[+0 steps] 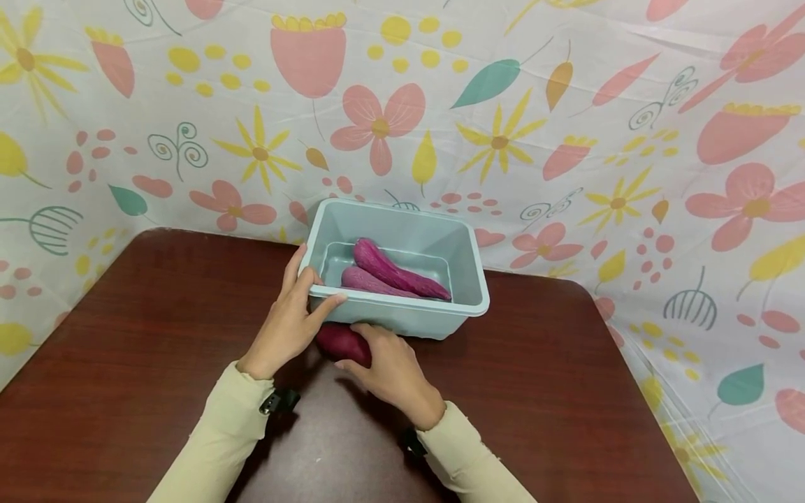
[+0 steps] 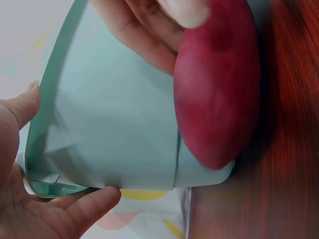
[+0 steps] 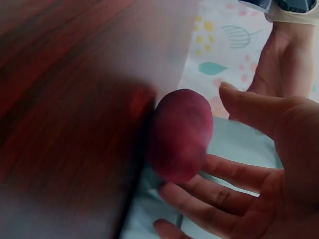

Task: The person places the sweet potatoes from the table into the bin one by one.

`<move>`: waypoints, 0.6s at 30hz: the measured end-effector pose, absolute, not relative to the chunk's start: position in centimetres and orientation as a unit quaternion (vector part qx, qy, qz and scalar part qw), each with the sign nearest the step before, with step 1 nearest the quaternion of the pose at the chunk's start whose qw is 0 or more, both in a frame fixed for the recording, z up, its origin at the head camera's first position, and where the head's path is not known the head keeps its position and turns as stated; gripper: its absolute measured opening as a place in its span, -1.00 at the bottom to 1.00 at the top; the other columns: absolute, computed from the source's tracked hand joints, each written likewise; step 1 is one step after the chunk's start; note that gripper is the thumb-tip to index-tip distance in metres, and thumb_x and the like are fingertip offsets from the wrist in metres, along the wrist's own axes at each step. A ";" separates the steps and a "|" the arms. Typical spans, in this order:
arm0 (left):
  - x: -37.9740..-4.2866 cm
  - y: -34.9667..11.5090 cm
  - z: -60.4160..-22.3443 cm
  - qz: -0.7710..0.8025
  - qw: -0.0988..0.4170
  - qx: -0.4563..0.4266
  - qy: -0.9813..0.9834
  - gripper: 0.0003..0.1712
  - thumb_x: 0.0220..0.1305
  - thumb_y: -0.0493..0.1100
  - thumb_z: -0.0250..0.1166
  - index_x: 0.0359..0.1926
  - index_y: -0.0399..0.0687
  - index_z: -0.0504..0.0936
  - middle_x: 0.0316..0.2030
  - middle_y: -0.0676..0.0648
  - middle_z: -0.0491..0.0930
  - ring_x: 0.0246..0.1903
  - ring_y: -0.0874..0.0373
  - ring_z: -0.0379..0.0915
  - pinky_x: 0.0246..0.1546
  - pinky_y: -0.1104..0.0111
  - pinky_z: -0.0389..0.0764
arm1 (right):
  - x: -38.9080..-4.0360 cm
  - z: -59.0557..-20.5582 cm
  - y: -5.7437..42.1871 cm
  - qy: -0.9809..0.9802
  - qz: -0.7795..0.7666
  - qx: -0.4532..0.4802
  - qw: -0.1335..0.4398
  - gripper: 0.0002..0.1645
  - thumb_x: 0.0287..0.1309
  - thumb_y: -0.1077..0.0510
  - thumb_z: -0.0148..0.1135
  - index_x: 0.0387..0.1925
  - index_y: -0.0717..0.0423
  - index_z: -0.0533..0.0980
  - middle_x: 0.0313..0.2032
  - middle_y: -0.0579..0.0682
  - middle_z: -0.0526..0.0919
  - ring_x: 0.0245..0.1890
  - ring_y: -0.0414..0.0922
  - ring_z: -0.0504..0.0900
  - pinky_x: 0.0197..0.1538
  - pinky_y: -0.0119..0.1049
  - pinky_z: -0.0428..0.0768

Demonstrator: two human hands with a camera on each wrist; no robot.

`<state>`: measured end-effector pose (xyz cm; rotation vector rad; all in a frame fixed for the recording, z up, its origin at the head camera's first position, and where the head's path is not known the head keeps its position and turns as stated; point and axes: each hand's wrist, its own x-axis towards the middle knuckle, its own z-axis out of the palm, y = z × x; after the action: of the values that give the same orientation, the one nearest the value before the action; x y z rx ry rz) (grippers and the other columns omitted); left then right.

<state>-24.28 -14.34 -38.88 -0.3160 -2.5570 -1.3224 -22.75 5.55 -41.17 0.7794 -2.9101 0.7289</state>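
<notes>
A light blue-green plastic tub stands on the table. Inside it lie two long purple vegetables, like slim eggplants: a brighter one behind and a paler one in front. My left hand holds the tub's near left corner, thumb over the front rim and fingers along the left side. Just in front of the tub's near wall, my right hand grips a smooth dark red sweet potato, thumb on the near side and fingers on the far side. The fingers show behind it in the right wrist view.
The dark brown wooden table carries the tub near its back edge. Behind it hangs a white cloth printed with flowers and leaves, also at both sides. Dark wrist straps sit at the sleeve cuffs.
</notes>
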 end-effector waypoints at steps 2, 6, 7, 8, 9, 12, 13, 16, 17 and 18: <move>-24.3 -14.4 -38.9 -0.454 0.121 -0.108 -0.876 -0.57 0.44 0.14 0.22 -0.09 -0.07 0.29 0.62 -0.12 -0.25 -0.46 0.05 0.42 -0.39 0.29 0.44 | -22.8 -41.3 5.2 -0.941 0.230 0.249 0.011 -0.32 0.13 -0.17 0.47 0.21 0.01 0.50 0.04 -0.04 0.69 0.01 -0.08 0.67 -0.04 -0.05 0.65; -24.2 -14.5 -39.0 -0.457 0.118 -0.105 -0.875 -0.56 0.43 0.15 0.22 -0.08 -0.08 0.30 0.62 -0.10 -0.26 -0.37 0.03 0.47 -0.42 0.30 0.43 | -23.1 -41.5 4.5 -0.941 0.230 0.247 -0.003 -0.33 0.11 -0.14 0.49 0.18 0.04 0.50 -0.02 0.00 0.70 -0.05 -0.05 0.69 -0.12 -0.05 0.64; -24.2 -14.5 -39.1 -0.458 0.118 -0.105 -0.875 -0.56 0.43 0.15 0.22 -0.09 -0.08 0.30 0.63 -0.10 -0.26 -0.37 0.02 0.48 -0.43 0.30 0.43 | -23.2 -41.6 4.3 -0.941 0.231 0.248 -0.004 -0.34 0.11 -0.12 0.50 0.17 0.04 0.50 -0.03 0.00 0.70 -0.06 -0.05 0.69 -0.13 -0.06 0.64; -24.2 -14.5 -39.1 -0.459 0.117 -0.105 -0.875 -0.56 0.43 0.15 0.22 -0.09 -0.08 0.29 0.63 -0.10 -0.26 -0.36 0.01 0.48 -0.44 0.31 0.43 | -23.3 -41.6 4.2 -0.940 0.232 0.250 -0.006 -0.35 0.11 -0.10 0.50 0.16 0.05 0.50 -0.05 0.01 0.71 -0.08 -0.05 0.70 -0.15 -0.08 0.64; -24.2 -14.5 -39.1 -0.459 0.117 -0.105 -0.874 -0.56 0.44 0.15 0.21 -0.09 -0.08 0.29 0.63 -0.10 -0.26 -0.36 0.02 0.48 -0.44 0.31 0.42 | -23.3 -41.7 4.1 -0.939 0.234 0.252 -0.008 -0.36 0.11 -0.07 0.51 0.16 0.07 0.50 -0.06 0.02 0.71 -0.09 -0.04 0.70 -0.15 -0.09 0.64; -24.3 -14.4 -39.1 -0.461 0.113 -0.108 -0.874 -0.56 0.44 0.17 0.21 -0.11 -0.07 0.28 0.63 -0.11 -0.27 -0.40 0.02 0.47 -0.47 0.31 0.41 | -23.4 -41.7 4.0 -0.937 0.238 0.256 -0.009 -0.38 0.12 -0.01 0.51 0.16 0.09 0.50 -0.08 0.04 0.72 -0.11 -0.04 0.70 -0.16 -0.13 0.65; -24.3 -14.4 -39.1 -0.462 0.112 -0.109 -0.873 -0.55 0.44 0.17 0.21 -0.11 -0.07 0.28 0.63 -0.11 -0.27 -0.38 0.02 0.48 -0.48 0.31 0.41 | -23.4 -41.7 4.0 -0.937 0.240 0.256 -0.010 -0.39 0.13 0.00 0.50 0.17 0.09 0.50 -0.08 0.04 0.72 -0.11 -0.05 0.70 -0.15 -0.14 0.64; -24.3 -14.4 -38.9 -0.463 0.114 -0.109 -0.872 -0.56 0.43 0.17 0.21 -0.12 -0.06 0.28 0.63 -0.09 -0.27 -0.27 -0.03 0.52 -0.48 0.29 0.41 | -23.2 -41.6 4.1 -0.936 0.242 0.255 -0.008 -0.40 0.15 0.02 0.49 0.17 0.10 0.50 -0.08 0.04 0.72 -0.11 -0.05 0.71 -0.14 -0.15 0.64; -24.3 -14.5 -38.9 -0.463 0.115 -0.108 -0.872 -0.56 0.43 0.17 0.22 -0.12 -0.05 0.28 0.63 -0.08 -0.26 -0.24 -0.04 0.52 -0.48 0.29 0.42 | -23.1 -41.5 4.1 -0.936 0.242 0.254 -0.008 -0.40 0.15 0.02 0.49 0.18 0.09 0.50 -0.08 0.04 0.72 -0.12 -0.06 0.71 -0.14 -0.15 0.64; -24.3 -14.5 -38.8 -0.463 0.116 -0.107 -0.872 -0.56 0.43 0.17 0.22 -0.12 -0.05 0.28 0.63 -0.07 -0.26 -0.24 -0.05 0.53 -0.48 0.29 0.42 | -23.0 -41.4 4.2 -0.936 0.243 0.253 -0.007 -0.40 0.15 0.02 0.49 0.18 0.09 0.50 -0.08 0.03 0.72 -0.12 -0.06 0.71 -0.14 -0.15 0.64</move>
<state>-24.31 -14.49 -38.84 -0.3140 -2.5547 -1.3576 -23.01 4.20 -41.36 0.8000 -2.9554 0.7665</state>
